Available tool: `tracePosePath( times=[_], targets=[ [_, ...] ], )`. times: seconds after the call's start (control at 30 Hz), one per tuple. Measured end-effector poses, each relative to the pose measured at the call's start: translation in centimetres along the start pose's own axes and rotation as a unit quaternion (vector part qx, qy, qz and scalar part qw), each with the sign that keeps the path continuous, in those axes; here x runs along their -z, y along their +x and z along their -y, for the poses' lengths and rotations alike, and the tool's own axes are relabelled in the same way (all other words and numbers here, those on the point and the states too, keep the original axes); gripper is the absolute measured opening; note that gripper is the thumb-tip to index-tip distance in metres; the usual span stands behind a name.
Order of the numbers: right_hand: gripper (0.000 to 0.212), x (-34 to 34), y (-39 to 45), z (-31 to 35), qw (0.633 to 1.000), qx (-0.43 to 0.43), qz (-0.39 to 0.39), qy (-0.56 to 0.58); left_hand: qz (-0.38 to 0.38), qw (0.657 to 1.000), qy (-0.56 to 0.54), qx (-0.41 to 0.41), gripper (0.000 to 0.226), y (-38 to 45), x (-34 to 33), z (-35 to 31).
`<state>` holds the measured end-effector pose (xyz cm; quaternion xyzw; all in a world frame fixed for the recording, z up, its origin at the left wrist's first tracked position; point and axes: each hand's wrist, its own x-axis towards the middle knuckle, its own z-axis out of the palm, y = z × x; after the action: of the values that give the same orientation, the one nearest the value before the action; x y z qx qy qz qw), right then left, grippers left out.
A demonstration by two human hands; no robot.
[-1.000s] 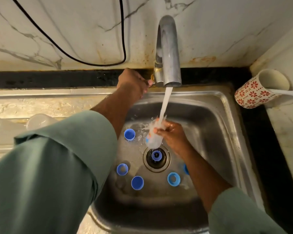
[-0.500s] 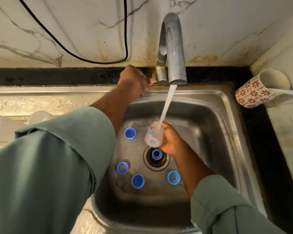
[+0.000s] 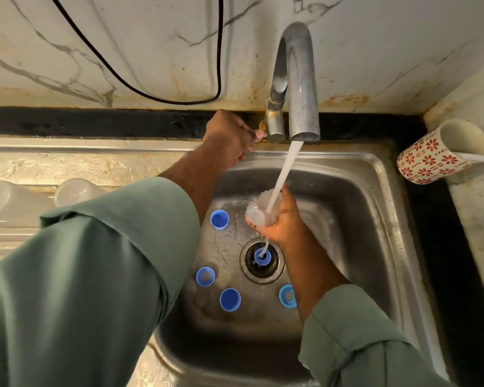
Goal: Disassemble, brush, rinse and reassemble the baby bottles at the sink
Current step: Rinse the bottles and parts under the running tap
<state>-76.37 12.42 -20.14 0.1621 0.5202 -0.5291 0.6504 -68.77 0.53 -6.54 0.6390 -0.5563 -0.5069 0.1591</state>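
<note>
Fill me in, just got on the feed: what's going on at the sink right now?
A person is rinsing a clear baby bottle under the running faucet. The right hand grips the bottle in the stream, while the left hand holds the tap handle at the faucet's base. Five blue bottle parts lie in the sink, one of them on the drain. Two more clear bottles lie on the drainboard to the left.

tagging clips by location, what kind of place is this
Most likely a home kitchen: a steel sink with a running tap, a marble-patterned wall behind it, and a flowered mug on the counter beside it.
</note>
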Motion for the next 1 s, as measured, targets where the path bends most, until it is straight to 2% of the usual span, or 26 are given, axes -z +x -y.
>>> tracePosePath(
  times=[0.1,0.17,0.27,0.33,0.47,0.57,0.67,0.73,0.8,0.83,0.87,0.93,0.97,1.0],
  targets=[
    [0.03,1.4,-0.6,-0.2,0.999,0.026,0.024,-0.011,0.004,1.0,0.002,0.005,0.02,0.0,0.1,0.0],
    [0.022,1.7,-0.8,-0.7,0.998,0.048,0.02,-0.023,0.005,1.0,0.004,0.007,0.019,0.1,0.1,-0.1],
    [0.024,1.5,-0.4,-1.2,0.998,0.041,-0.024,-0.042,0.006,1.0,0.006,0.008,0.018,0.0,0.1,-0.1],
    [0.026,1.3,-0.1,-1.6,0.997,0.037,-0.021,-0.064,0.007,1.0,0.006,0.008,0.017,0.0,0.0,-0.1],
    [0.05,1.2,0.1,-1.7,0.998,0.032,-0.015,-0.043,0.007,1.0,0.01,0.005,0.016,0.2,0.0,0.0],
    [0.041,2.2,0.0,-1.6,1.0,-0.012,0.019,-0.015,0.009,1.0,0.008,0.006,0.017,0.2,0.0,0.0],
    [0.029,2.5,-0.1,-1.7,0.996,-0.007,0.039,-0.08,0.01,1.0,0.003,0.002,0.019,0.1,0.0,0.1],
    [0.024,2.1,-0.2,-1.7,0.979,0.051,0.018,-0.199,0.011,1.0,0.005,-0.001,0.018,0.0,0.1,0.1],
    [0.024,1.8,-0.4,-1.5,0.932,0.111,0.018,-0.344,0.012,1.0,0.009,-0.004,0.017,0.0,0.1,0.0],
    [0.028,1.8,-0.4,-1.3,0.896,0.12,0.038,-0.427,0.012,1.0,0.011,-0.005,0.015,-0.1,0.1,0.0],
    [0.035,1.9,-0.3,-1.1,0.834,0.12,0.052,-0.536,0.013,1.0,0.011,-0.005,0.014,-0.1,0.1,0.0],
    [0.064,2.4,0.0,-1.0,0.621,0.133,0.021,-0.772,0.014,1.0,0.01,-0.006,0.015,-0.1,0.1,0.0],
    [0.077,2.6,0.2,-1.0,0.553,0.148,-0.005,-0.82,0.014,1.0,0.008,-0.007,0.015,-0.1,0.1,0.0],
    [0.081,2.6,0.3,-1.0,0.554,0.15,-0.022,-0.819,0.014,1.0,0.007,-0.007,0.015,-0.1,0.1,0.0]
  ],
)
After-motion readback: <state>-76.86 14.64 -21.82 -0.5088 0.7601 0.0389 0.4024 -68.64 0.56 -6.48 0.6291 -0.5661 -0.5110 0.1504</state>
